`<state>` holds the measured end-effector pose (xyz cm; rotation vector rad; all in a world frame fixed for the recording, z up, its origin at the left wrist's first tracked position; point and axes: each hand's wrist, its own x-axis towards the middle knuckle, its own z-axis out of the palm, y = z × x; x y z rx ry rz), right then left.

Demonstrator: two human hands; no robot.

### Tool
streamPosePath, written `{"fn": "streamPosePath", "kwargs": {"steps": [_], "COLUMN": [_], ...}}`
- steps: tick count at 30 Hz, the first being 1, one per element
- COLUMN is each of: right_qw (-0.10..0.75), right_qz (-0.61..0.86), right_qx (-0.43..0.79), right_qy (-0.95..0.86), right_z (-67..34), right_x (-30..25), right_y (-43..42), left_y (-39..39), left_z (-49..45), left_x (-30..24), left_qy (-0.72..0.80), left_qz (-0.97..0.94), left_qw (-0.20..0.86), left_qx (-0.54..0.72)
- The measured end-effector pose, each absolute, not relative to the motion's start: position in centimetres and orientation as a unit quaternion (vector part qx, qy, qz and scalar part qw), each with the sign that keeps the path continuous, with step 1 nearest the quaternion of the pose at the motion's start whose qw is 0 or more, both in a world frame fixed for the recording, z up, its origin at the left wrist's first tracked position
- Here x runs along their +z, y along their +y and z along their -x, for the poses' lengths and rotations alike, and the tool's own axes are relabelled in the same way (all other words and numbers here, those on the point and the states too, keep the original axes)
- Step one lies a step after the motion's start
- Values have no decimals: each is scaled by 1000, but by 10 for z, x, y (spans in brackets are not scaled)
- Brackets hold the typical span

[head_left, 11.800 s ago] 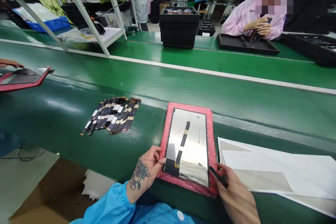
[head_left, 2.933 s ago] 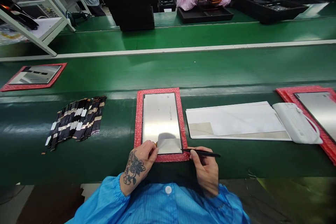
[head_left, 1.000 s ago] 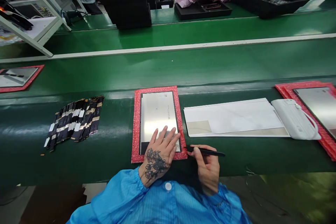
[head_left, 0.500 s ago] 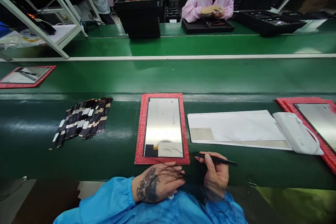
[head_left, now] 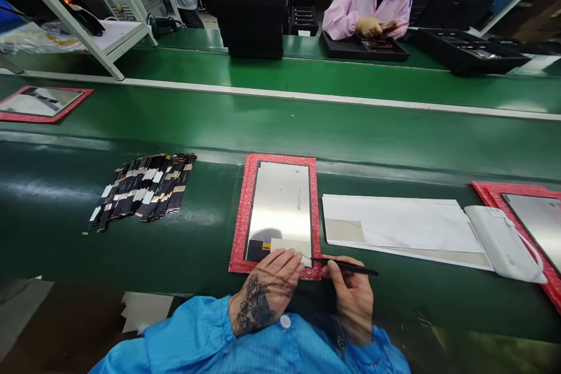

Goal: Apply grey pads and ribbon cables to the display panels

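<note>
Holding black tool pinched in right hand, tip over panel's lower right corner, contact unclear. Left hand flat, fingers straight and together, over panel's lower edge; can't tell what's under them. Panel lies face-silver on red wrap, on green bench in front of person. Flex strips fanned left of panel, white sheets just right, white pouch beyond sheets. Co-worker in pink across bench.

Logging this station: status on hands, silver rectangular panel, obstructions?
Right hand gripping slim black tweezer-like tool. Panel flat on red bubble-wrap sheet. In the way: left hand, partly covering panel's near edge.
</note>
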<state>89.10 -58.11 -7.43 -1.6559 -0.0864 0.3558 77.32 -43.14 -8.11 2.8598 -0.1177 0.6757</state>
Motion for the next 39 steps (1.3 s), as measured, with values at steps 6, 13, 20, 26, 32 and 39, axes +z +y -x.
{"fn": "streamPosePath", "kwargs": {"steps": [6,13,20,26,32,39], "right_qw": [689,719,737,711,470,334], "right_qz": [710,687,668,697,858,917], "right_qx": [145,107,102,90,128,90], "right_qy": [-6,15,17,0,-163,-198], "right_z": [-888,-888,-890,-903,-906,-904], "right_x": [-65,-53,-50,-39,-45,-59], "right_y": [-579,-579,-578,-585,-560,-556], "left_y": [-433,-432,-440,-429,-394,-389], "left_z": [-776,-782,-787,-767,-760,-764], "left_x": [-86,-62,-57,-59,-67,-69], "left_qy": [-61,-71,-92,-123,195,189], "left_qz": [-978,-987,-983,-951,-949,-965], "left_qw": [85,76,79,152,86,83], "left_qx": [183,126,136,240,231,160]}}
